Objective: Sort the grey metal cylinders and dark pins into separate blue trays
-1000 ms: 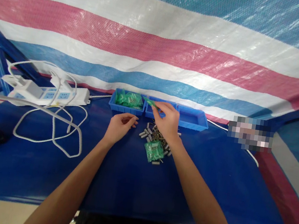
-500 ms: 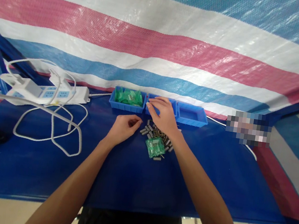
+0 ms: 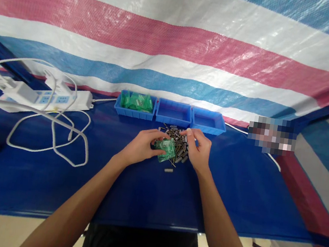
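Observation:
My left hand [image 3: 142, 147] has its thumb and fingers closed on a small green plastic packet [image 3: 167, 150], held at the left side of a pile of metal screws [image 3: 182, 146]. Short grey cylindrical pieces [image 3: 184, 158] are mixed in with the screws. At the pile's right edge, my right hand [image 3: 199, 148] is closed, thumb and forefinger pinched together; what they hold, if anything, is too small to make out. One grey cylindrical piece [image 3: 168, 170] lies by itself in front of the pile.
Three blue bins stand in a row behind the pile: the left bin [image 3: 133, 113] holds green packets, beside the middle bin [image 3: 174, 112] and right bin [image 3: 209, 122]. A white power strip [image 3: 59, 100] and looped white cable [image 3: 87, 145] lie left on the blue table [image 3: 146, 203].
My left hand has moved right and taken hold of the green packet. My right hand has come back from above the middle bin to the pile's right edge. The view has shifted slightly.

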The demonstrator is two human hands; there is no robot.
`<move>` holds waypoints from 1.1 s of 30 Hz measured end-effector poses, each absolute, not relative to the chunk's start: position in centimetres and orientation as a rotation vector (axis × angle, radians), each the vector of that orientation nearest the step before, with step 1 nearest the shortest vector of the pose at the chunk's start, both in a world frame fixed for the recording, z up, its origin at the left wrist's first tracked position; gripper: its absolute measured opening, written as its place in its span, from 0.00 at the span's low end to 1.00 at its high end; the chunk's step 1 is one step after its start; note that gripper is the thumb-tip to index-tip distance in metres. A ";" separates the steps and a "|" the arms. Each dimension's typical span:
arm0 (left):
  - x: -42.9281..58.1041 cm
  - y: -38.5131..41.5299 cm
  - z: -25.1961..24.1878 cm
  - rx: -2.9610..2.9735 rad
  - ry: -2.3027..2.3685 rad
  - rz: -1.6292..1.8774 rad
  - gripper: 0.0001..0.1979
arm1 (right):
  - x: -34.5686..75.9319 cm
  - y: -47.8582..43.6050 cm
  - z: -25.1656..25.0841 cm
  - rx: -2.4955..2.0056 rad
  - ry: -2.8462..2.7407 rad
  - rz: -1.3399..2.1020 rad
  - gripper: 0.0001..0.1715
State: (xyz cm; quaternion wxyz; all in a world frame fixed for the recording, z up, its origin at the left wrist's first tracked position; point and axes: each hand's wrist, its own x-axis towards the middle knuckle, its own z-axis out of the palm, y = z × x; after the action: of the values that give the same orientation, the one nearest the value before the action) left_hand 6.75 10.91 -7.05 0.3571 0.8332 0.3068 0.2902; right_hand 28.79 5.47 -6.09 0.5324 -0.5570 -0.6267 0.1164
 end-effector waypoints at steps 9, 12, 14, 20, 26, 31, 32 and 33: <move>6.7 11.1 -6.1 1.453 0.778 0.942 0.29 | 27.3 5.5 -7.6 -1.210 -1.235 0.926 0.18; 6.5 11.2 -5.8 1.432 0.757 0.898 0.30 | 27.4 5.6 -7.8 -1.187 -1.157 1.011 0.17; 6.5 11.1 -5.7 1.443 0.754 0.888 0.29 | 27.5 5.6 -7.8 -1.159 -1.149 1.045 0.16; 6.8 11.1 -6.1 1.502 0.839 0.950 0.26 | 27.0 6.0 -8.0 -1.160 -1.129 1.024 0.18; 5.4 12.8 -7.2 1.482 1.157 1.201 0.18 | 26.0 9.8 -6.0 -1.277 -1.397 0.482 0.07; 3.7 14.0 -7.9 1.564 1.298 1.120 0.11 | 23.9 14.8 -4.2 -1.186 -1.633 0.064 0.09; 3.5 14.1 -8.1 1.571 1.304 1.113 0.11 | 23.3 15.6 -4.3 -1.196 -1.690 0.029 0.10; 3.4 14.2 -8.2 1.581 1.305 1.112 0.10 | 22.8 16.3 -4.5 -1.216 -1.761 0.015 0.11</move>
State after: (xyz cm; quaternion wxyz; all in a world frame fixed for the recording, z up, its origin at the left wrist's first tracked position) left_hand 3.41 14.19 -8.23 0.3939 0.6230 0.5145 0.4382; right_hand 22.76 16.32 -4.46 0.4799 -0.4984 -0.7219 0.0063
